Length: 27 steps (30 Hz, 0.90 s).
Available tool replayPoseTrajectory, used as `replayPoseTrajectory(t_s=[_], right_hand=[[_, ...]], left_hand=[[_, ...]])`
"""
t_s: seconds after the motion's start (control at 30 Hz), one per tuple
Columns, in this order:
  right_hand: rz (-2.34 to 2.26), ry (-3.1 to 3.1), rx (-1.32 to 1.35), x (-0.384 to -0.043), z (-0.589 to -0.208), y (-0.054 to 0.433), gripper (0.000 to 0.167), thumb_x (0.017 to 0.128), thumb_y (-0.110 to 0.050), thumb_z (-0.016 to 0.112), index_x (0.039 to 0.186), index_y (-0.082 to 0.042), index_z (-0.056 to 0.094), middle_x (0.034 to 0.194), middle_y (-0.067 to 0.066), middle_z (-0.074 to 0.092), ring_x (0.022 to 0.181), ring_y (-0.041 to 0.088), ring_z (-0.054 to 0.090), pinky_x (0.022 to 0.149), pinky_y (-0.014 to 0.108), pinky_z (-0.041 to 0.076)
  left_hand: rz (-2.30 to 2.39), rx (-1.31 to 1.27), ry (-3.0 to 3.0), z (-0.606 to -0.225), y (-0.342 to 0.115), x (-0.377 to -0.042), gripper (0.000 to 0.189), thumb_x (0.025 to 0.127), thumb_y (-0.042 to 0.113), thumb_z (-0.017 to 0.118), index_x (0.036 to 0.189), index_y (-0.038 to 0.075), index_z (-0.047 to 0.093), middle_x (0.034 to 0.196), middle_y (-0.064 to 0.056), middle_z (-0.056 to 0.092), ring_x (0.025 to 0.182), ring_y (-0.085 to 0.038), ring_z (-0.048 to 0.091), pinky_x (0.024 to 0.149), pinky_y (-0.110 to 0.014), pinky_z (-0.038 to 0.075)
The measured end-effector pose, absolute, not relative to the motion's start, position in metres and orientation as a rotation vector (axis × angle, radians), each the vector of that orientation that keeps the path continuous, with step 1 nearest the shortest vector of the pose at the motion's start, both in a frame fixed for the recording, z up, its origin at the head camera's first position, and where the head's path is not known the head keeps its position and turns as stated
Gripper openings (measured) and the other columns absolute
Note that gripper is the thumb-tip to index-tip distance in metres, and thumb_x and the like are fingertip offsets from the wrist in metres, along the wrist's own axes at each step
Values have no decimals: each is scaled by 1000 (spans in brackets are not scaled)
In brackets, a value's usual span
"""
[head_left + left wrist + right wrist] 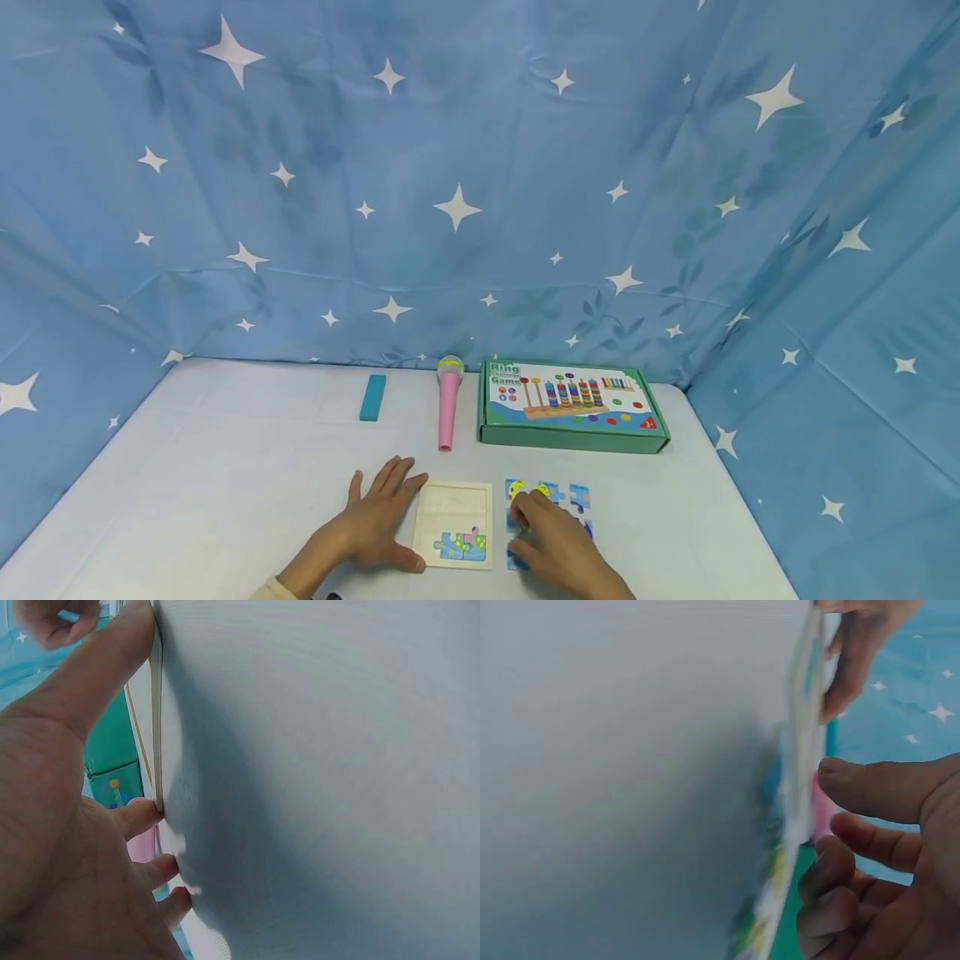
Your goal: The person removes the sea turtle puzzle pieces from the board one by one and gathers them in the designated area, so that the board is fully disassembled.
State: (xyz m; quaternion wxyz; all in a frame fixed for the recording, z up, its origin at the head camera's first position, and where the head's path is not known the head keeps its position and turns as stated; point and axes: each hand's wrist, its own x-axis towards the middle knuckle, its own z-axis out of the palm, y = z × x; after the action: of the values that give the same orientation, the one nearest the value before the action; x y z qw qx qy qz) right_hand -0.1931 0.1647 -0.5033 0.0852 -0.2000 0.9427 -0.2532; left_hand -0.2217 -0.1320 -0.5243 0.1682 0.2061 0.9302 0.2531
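A shallow wooden puzzle tray [450, 506] lies flat on the table, with a few joined picture pieces [463, 547] in its lower right part. My left hand [371, 523] is spread along the tray's left side, thumb and index finger touching its edge. Loose jigsaw pieces [581, 497] lie in rows right of the tray. Over them hovers my right hand [558, 542], its fingers bent and a gap between thumb and fingertips. In the right wrist view no piece shows between the thumb [877, 787] and fingers. Some pieces are hidden under this hand.
Behind the tray lie a pink toy microphone [447, 408] and a teal block [372, 397]. A green Ring Challenge Game box [573, 407] stands at the back right. Blue star-patterned cloth [420, 250] hangs behind and beside the white table [225, 467].
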Motion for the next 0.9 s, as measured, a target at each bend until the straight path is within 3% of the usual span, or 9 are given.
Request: replayPoseTrajectory(t_s=[0.17,0.43,0.9], right_hand=[[-737,2778,-723,-198,-494,139,29,88,-23,81,114,-16,71,95,-10,57,72,1,47,63,24,46],[-593,2627,-862,-206,-494,103,38,87,-18,80,124,-24,73,97,-12,54,73,1,46,64,19,43],[-671,2598,-869,-207,-505,94,33,81,-4,80,104,-23,66,88,-14,48,71,0,45,64,19,43]], left_hand=[[682,580,2644,-517,-132,-219,115,64,64,89,154,8,42,165,-22,21,153,-45,10,106,-84,-3],[657,590,2654,-511,-131,-217,113,67,60,89,154,6,40,165,-23,21,154,-45,10,106,-84,0],[707,589,2656,-519,-132,-219,115,64,62,89,153,7,42,166,-22,21,154,-44,9,106,-84,-2]])
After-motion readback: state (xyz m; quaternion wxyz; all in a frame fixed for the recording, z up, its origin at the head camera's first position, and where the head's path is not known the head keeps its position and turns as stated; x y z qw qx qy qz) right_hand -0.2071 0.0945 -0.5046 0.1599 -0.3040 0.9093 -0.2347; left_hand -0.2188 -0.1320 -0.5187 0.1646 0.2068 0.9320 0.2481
